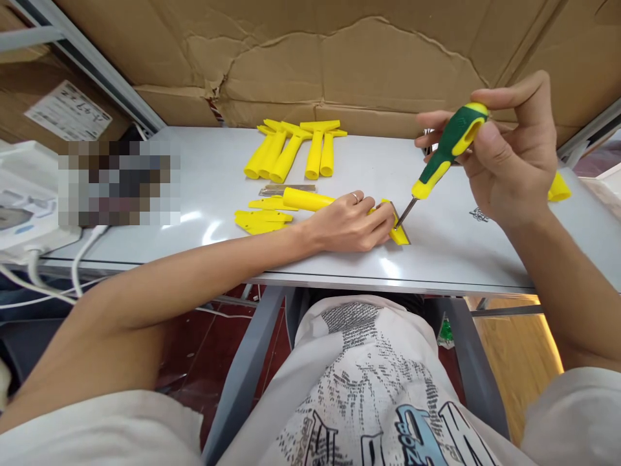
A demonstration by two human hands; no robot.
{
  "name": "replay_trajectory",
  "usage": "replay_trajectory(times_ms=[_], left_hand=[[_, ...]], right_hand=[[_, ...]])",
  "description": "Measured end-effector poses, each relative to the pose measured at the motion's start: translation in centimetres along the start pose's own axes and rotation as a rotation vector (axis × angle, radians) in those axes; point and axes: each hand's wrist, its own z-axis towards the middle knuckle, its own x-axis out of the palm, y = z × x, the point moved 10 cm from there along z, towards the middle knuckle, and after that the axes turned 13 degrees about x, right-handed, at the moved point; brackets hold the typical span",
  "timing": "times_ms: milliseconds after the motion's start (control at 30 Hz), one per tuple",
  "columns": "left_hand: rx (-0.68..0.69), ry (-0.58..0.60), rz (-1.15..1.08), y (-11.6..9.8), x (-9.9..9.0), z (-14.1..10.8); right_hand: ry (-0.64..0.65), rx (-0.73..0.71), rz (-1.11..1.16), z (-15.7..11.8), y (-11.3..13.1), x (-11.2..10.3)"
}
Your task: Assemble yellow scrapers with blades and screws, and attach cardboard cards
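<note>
Yellow T-shaped tool [308, 200] under left grip [356, 223], tilted screwdriver [447, 150] in right grip [517, 149]

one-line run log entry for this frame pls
left hand: holds yellow tool on table | right hand: grips screwdriver, tip at yellow tool | beyond: yellow T-shaped pieces

Brown cardboard [349, 71] stands behind the desk [208, 162]. On the left, a box [32, 79] with a white label [68, 111] sits near white cords [35, 266].

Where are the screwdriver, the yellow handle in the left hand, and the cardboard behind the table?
Screwdriver [440, 162]: head view, on the green grip.
Yellow handle [308, 199]: head view, on its uncovered part.
Cardboard [349, 74]: head view, on its face.
</note>
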Motion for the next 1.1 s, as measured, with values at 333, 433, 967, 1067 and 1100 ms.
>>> replay_trajectory(times_ms=[333, 433, 967, 1067, 1100], left_hand=[[0.010, -0.016, 0.047, -0.1, -0.3, 0.1], [-0.008, -0.050, 0.045, 0.1, -0.6, 0.1], [-0.018, -0.004, -0.003, 0.0, 0.2, 0.0], [-0.015, -0.069, 0.029, 0.0, -0.8, 0.1], [-0.011, -0.069, 0.027, 0.0, -0.8, 0.1]], right_hand=[[-0.152, -0.107, -0.123, -0.1, -0.7, -2.1], [-0.131, -0.019, -0.080, 0.3, -1.7, -1.9], [-0.286, -0.131, -0.075, 0.6, -0.8, -4.7], [-0.349, -0.110, -0.144, 0.3, -1.1, -5.4], [-0.337, -0.074, -0.154, 0.4, -1.6, -5.4]])
